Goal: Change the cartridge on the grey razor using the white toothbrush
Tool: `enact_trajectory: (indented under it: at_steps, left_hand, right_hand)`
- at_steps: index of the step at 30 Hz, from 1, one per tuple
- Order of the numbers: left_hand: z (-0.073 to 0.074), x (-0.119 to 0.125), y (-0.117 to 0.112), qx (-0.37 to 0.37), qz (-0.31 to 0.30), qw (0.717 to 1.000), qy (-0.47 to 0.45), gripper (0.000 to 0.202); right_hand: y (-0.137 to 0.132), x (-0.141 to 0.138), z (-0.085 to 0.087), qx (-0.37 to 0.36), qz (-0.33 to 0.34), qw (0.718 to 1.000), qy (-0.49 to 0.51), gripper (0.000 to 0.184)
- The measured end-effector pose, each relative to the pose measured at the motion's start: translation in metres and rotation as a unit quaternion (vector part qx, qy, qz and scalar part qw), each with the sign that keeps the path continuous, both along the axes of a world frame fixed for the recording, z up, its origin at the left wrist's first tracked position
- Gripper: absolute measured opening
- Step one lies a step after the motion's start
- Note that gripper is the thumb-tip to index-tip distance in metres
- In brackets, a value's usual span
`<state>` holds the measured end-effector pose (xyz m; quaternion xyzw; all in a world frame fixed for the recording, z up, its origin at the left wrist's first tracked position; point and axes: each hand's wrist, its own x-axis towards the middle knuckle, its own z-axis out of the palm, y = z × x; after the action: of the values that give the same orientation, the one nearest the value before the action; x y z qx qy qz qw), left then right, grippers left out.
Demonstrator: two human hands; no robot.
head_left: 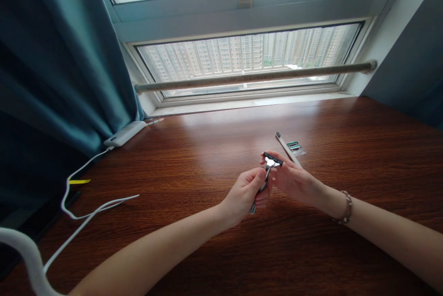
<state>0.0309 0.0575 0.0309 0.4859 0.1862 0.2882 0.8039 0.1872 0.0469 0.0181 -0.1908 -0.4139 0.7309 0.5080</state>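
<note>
The person's left hand (244,190) is closed around the slim silver-and-black razor (272,162), its thumb laid along the upper part of the handle and its fingers wrapped behind. The razor is held above the dark reddish-brown wood-grain table (180,162), slanting so that the wide black-edged head points up and away from the person, clear of the thumb tip, while the grey butt of the handle sticks out below the curled fingers. The right hand (299,183) lies just beyond and to the right of the razor head, palm turned toward it, fingers reaching behind it with a fingertip showing past its far left corner. Whether those fingers pinch the head or merely cup it cannot be told.

The middle of the handle is covered by the left hand's grip, and the right thumb is hard to make out. Bright glare on the metal neck washes out its detail. Behind the right hand, a thin white toothbrush with a grey bristle head (284,145) runs down until the hand hides its lower end. Just beside it lie small green-and-black blade cartridges in clear plastic (295,147), too small to read clearly. Both forearms are cut off by the frame; a beaded bracelet (347,207) circles the right wrist.
</note>
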Motion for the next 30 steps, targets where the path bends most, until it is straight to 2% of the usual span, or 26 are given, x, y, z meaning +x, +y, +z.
enact_trajectory:
  at_steps: [8, 30]
  left_hand:
    - [0.0007, -0.0001, 0.0003, 0.006, 0.009, 1.000, 0.008, 0.035]
    - [-0.0008, 0.0003, 0.0000, -0.031, -0.030, 0.999, -0.016, 0.031]
  right_hand:
    - [-0.0001, -0.0006, -0.0006, -0.009, -0.012, 1.000, -0.016, 0.034]
    - [-0.0007, 0.0036, -0.0034, 0.000, 0.036, 0.998, 0.044, 0.030]
